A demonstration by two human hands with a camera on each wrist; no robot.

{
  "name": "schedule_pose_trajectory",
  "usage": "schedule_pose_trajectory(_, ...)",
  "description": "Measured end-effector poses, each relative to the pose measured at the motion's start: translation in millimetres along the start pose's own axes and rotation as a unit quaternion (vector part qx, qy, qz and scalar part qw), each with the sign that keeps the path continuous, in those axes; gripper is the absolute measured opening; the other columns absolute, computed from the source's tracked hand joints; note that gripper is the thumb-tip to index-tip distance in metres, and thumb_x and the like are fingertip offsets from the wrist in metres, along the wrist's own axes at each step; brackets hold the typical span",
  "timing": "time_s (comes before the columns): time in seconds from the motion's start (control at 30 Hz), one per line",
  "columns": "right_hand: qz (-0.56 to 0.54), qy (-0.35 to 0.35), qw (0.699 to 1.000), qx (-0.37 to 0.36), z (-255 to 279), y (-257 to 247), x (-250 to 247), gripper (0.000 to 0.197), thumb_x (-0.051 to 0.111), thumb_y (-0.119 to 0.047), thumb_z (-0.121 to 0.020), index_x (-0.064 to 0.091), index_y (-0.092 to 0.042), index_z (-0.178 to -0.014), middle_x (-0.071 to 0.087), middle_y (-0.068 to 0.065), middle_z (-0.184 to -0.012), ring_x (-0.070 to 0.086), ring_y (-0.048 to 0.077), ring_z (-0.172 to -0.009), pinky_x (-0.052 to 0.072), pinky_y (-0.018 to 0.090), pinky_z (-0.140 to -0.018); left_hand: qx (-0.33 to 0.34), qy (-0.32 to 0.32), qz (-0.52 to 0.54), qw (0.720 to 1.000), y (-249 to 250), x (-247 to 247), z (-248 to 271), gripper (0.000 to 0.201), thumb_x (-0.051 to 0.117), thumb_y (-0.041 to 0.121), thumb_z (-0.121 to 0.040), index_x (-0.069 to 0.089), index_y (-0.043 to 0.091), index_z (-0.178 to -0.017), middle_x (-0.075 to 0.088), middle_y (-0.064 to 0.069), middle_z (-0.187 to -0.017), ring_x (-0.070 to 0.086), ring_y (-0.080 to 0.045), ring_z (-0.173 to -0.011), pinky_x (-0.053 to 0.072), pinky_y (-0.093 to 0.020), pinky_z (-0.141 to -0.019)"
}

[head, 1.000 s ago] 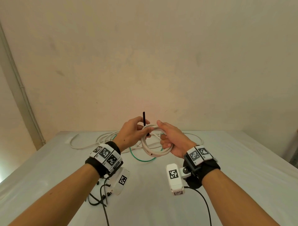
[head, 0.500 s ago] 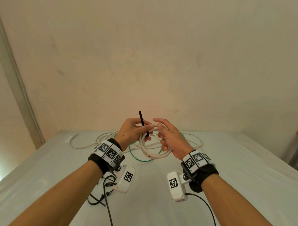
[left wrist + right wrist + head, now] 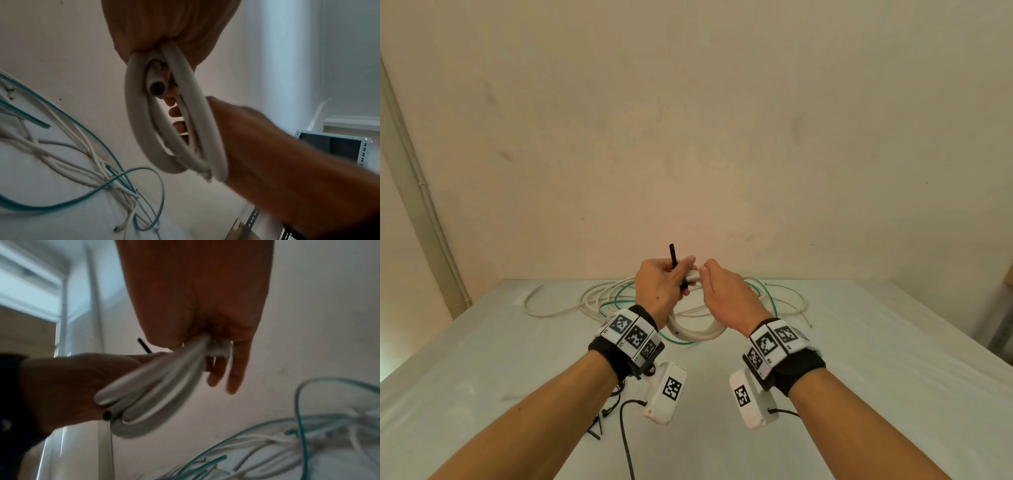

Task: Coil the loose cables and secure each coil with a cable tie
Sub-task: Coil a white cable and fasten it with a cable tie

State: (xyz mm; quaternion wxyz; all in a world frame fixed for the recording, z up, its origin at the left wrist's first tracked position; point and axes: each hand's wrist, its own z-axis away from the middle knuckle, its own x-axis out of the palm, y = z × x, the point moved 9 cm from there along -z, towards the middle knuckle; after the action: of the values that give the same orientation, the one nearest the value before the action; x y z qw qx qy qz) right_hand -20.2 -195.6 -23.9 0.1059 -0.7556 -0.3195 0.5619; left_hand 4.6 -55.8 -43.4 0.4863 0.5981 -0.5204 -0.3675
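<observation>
Two hands close in on one white coil, tie standing up

Both hands are raised above the worktop (image 3: 859, 359), holding the white coil (image 3: 697, 334) between them. The left hand (image 3: 659, 287) grips the top of the coil with its fingers curled round the bunched turns, and the black cable tie (image 3: 673, 256) rises from that same grip, its free end pointing up. The right hand (image 3: 726, 294) pinches the top of the coil just beside the left hand, thumb and fingers curled onto the turns; the right wrist view shows two of its fingers hanging loose below the pinch.

Compared with a second ago, the hands have risen and drawn closer together. The coil, then held open and face-on, now hangs edge-on beneath them with only its lower arc showing below the wrists. The tie has stayed upright in the left hand.

By my reading, the tie is wrapped or being wrapped round the bundle at the top of the coil, and threading or pulling it tight comes next; whether its tail is already through the head cannot be told.

Beyond the coil, loose white cables (image 3: 558, 310) and a green cable (image 3: 767, 294) lie tangled on the worktop, still uncoiled. Nearer than the coil, below the left wrist, spare black ties (image 3: 599, 425) lie on the worktop.
</observation>
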Motion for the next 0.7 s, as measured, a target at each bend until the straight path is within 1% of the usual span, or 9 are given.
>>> schedule_pose_trajectory(0.13,0.095,-0.006,0.995,-0.014,0.6,-13.4,7.7,0.027,0.034,-0.029,-0.106,0.050,-0.009,-0.113,0.062,0.014,-0.110,0.060,0.037,-0.100,0.048,0.047,-0.084,-0.017,0.021,0.008,1.000,-3.2,1.0,4.0,0.031,0.075,0.031,-0.094,0.080,0.003,-0.081,0.064,-0.010,-0.058,0.053,-0.015,-0.044,0.042,-0.025,-0.045)
schedule_pose_trajectory(0.23,0.033,-0.010,0.999,-0.009,8.7,-11.6,9.9,0.026,0.036,-0.029,-0.105,0.046,-0.012,-0.122,0.062,0.011,-0.119,0.059,0.034,-0.107,0.045,0.049,-0.092,-0.039,-0.002,-0.006,0.999,-3.0,2.3,1.1,0.035,0.076,0.037,-0.092,0.082,0.007,-0.077,0.063,-0.010,-0.056,0.055,-0.016,-0.044,0.042,-0.025,-0.045)
schedule_pose_trajectory(0.33,-0.025,0.009,0.999,-0.031,17.2,-14.2,4.7,0.027,0.046,-0.034,-0.102,0.031,-0.025,-0.122,0.065,0.000,-0.102,0.063,0.026,-0.088,0.047,0.045,-0.084,-0.050,-0.012,-0.028,0.998,-6.8,1.1,-0.5,0.038,0.078,0.044,-0.089,0.082,0.010,-0.073,0.071,-0.013,-0.063,0.064,-0.025,-0.055,0.054,-0.038,-0.053)
schedule_pose_trajectory(0.4,-0.024,0.015,0.998,-0.049,17.8,-15.7,4.6,0.027,0.050,-0.043,-0.101,0.031,-0.032,-0.116,0.063,-0.005,-0.093,0.061,0.020,-0.084,0.048,0.043,-0.082,-0.064,-0.015,-0.027,0.997,-9.8,0.4,0.3,0.043,0.079,0.047,-0.087,0.079,0.009,-0.067,0.073,-0.020,-0.071,0.067,-0.032,-0.067,0.059,-0.050,-0.067)
schedule_pose_trajectory(0.43,-0.011,0.013,0.998,-0.059,17.6,-16.1,4.8,0.023,0.050,-0.047,-0.102,0.034,-0.034,-0.114,0.063,-0.004,-0.095,0.061,0.020,-0.088,0.048,0.043,-0.083,-0.074,-0.019,-0.017,0.997,-9.7,1.4,1.7,0.046,0.078,0.044,-0.089,0.076,0.009,-0.059,0.069,-0.020,-0.070,0.064,-0.032,-0.068,0.058,-0.049,-0.065)
schedule_pose_trajectory(0.5,0.017,0.014,0.997,-0.075,16.9,-16.1,4.0,0.018,0.046,-0.050,-0.104,0.039,-0.037,-0.114,0.062,0.000,-0.097,0.060,0.022,-0.094,0.048,0.043,-0.083,-0.087,-0.036,0.007,0.995,-5.9,5.1,4.0,0.053,0.073,0.039,-0.094,0.066,0.012,-0.050,0.058,-0.016,-0.065,0.056,-0.026,-0.059,0.048,-0.032,-0.051)
schedule_pose_trajectory(0.53,0.027,0.019,0.996,-0.081,16.5,-16.2,3.1,0.017,0.043,-0.050,-0.105,0.040,-0.038,-0.115,0.060,0.000,-0.095,0.060,0.023,-0.092,0.048,0.043,-0.082,-0.091,-0.052,0.013,0.994,-1.6,8.0,6.1,0.053,0.070,0.041,-0.096,0.063,0.012,-0.052,0.054,-0.012,-0.061,0.050,-0.020,-0.050,0.042,-0.026,-0.046)
schedule_pose_trajectory(0.6,0.041,0.028,0.995,-0.086,15.5,-17.9,1.8,0.016,0.037,-0.048,-0.107,0.040,-0.036,-0.117,0.058,0.001,-0.092,0.058,0.024,-0.088,0.050,0.045,-0.080,-0.089,-0.102,0.005,0.991,7.8,15.1,11.3,0.054,0.063,0.052,-0.097,0.061,0.009,-0.064,0.050,-0.003,-0.054,0.042,-0.012,-0.043,0.037,-0.021,-0.043)
schedule_pose_trajectory(0.7,0.026,0.041,0.996,-0.081,13.0,-15.0,0.0,0.015,0.030,-0.046,-0.109,0.037,-0.034,-0.115,0.064,0.003,-0.096,0.060,0.028,-0.088,0.051,0.047,-0.079,-0.090,-0.154,0.010,0.984,13.2,21.2,16.5,0.065,0.043,0.064,-0.101,0.070,0.006,-0.094,0.064,-0.006,-0.070,0.057,-0.016,-0.058,0.047,-0.025,-0.054)
